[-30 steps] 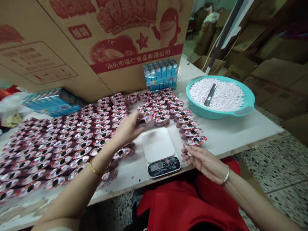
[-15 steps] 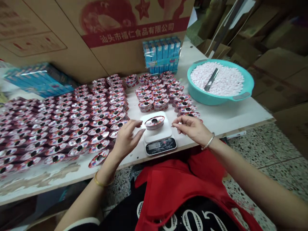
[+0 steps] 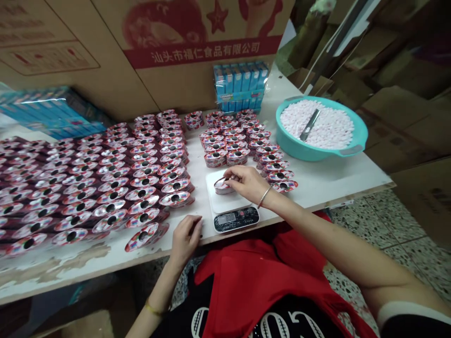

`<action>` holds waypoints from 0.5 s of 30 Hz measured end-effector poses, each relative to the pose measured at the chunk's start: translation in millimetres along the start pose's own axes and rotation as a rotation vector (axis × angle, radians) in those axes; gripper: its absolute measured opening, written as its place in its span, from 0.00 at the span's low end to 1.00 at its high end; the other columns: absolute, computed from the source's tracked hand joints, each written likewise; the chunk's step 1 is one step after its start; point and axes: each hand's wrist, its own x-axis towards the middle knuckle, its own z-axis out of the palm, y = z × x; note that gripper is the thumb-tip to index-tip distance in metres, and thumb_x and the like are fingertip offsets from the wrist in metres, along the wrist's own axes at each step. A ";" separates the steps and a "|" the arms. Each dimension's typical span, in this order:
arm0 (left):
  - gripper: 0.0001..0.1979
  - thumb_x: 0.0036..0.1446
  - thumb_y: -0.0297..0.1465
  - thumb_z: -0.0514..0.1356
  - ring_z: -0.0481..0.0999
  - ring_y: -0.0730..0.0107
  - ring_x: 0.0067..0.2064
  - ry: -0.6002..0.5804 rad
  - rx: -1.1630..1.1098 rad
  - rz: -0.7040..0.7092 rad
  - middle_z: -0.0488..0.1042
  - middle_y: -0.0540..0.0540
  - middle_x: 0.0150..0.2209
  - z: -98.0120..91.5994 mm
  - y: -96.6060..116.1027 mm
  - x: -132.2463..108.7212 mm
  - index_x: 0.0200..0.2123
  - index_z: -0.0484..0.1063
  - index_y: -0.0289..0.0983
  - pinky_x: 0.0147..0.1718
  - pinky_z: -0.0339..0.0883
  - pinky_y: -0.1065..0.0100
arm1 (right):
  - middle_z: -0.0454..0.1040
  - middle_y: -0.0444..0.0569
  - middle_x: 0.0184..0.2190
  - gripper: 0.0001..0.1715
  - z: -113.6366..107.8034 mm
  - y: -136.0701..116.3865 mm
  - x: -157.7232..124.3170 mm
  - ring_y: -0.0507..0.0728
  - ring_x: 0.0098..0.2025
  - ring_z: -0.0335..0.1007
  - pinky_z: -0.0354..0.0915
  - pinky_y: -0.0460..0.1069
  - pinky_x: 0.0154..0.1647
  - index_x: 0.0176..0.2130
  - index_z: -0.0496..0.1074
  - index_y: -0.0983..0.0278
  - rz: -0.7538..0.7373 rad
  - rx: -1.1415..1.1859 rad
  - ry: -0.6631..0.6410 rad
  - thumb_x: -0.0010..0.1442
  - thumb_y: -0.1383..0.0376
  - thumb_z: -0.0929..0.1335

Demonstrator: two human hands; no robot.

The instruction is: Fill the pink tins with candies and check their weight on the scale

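Observation:
A small oval red-rimmed container (image 3: 221, 187) sits on the white plate of a digital scale (image 3: 236, 219). My right hand (image 3: 246, 184) reaches over it from the right, fingers pinched at its opening; whatever they hold is hidden or too small to name. My left hand (image 3: 186, 237) rests near the table's front edge, left of the scale, its fingers drawn together with nothing visible in them. Rows of similar containers (image 3: 141, 193) with round dark openings stand on the left, and a smaller group (image 3: 237, 154) stands behind the scale.
A turquoise basin (image 3: 317, 152) of small pale pieces, with a metal scoop (image 3: 310, 125) lying on them, stands at the right. Blue packs (image 3: 240, 87) lean by a large cardboard box (image 3: 148, 89). More blue packs (image 3: 52, 112) lie at the left.
My right hand has moved left onto the container on the scale. My left hand has drawn back from the container toward the table's front edge and its fingers have closed.

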 end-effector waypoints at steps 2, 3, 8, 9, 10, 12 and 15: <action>0.07 0.62 0.34 0.54 0.76 0.66 0.38 0.004 -0.001 0.008 0.76 0.45 0.35 1.6 -3.1 0.1 0.39 0.71 0.39 0.39 0.70 0.65 | 0.73 0.46 0.31 0.06 2.6 0.9 -0.5 0.53 0.35 0.67 0.61 0.47 0.36 0.33 0.73 0.65 -0.018 0.004 0.009 0.54 0.73 0.68; 0.07 0.62 0.33 0.54 0.76 0.66 0.39 0.005 -0.001 0.010 0.76 0.45 0.35 2.1 -4.1 0.1 0.39 0.71 0.39 0.39 0.70 0.65 | 0.74 0.47 0.32 0.05 2.5 -0.4 -1.3 0.54 0.36 0.68 0.62 0.48 0.37 0.34 0.74 0.64 -0.039 0.001 0.018 0.55 0.72 0.69; 0.07 0.62 0.33 0.54 0.75 0.67 0.38 0.022 0.002 0.003 0.75 0.44 0.34 3.6 -3.8 -1.5 0.38 0.71 0.38 0.39 0.69 0.64 | 0.75 0.52 0.38 0.06 -43.9 -10.1 -2.2 0.54 0.42 0.69 0.63 0.50 0.44 0.36 0.75 0.65 -0.201 -0.160 0.202 0.59 0.67 0.67; 0.07 0.62 0.33 0.54 0.75 0.67 0.38 0.029 0.005 0.000 0.75 0.44 0.34 4.1 -3.6 -2.0 0.38 0.71 0.38 0.39 0.69 0.64 | 0.76 0.54 0.39 0.09 -66.3 -5.8 0.4 0.54 0.43 0.69 0.62 0.50 0.44 0.38 0.76 0.67 -0.196 -0.236 0.282 0.60 0.65 0.66; 0.08 0.62 0.33 0.54 0.75 0.67 0.38 0.037 0.009 -0.001 0.75 0.44 0.34 4.7 -3.7 -2.4 0.38 0.71 0.37 0.39 0.69 0.65 | 0.76 0.56 0.41 0.14 -92.8 2.9 4.3 0.54 0.44 0.69 0.62 0.50 0.44 0.40 0.76 0.70 -0.172 -0.321 0.366 0.60 0.64 0.65; 0.08 0.62 0.32 0.54 0.75 0.68 0.37 0.052 0.018 0.003 0.76 0.44 0.34 6.3 -4.7 -3.0 0.37 0.71 0.37 0.39 0.69 0.65 | 0.76 0.57 0.45 0.23 -152.6 33.6 14.4 0.55 0.43 0.70 0.59 0.52 0.38 0.42 0.76 0.75 -0.014 -0.530 0.609 0.60 0.60 0.61; 0.07 0.61 0.32 0.55 0.75 0.68 0.37 0.068 0.038 0.021 0.76 0.44 0.34 8.6 -6.9 -3.0 0.37 0.72 0.36 0.39 0.69 0.66 | 0.78 0.61 0.41 0.18 -234.0 97.0 27.7 0.55 0.40 0.71 0.60 0.51 0.37 0.43 0.77 0.74 0.339 -0.945 0.749 0.53 0.72 0.67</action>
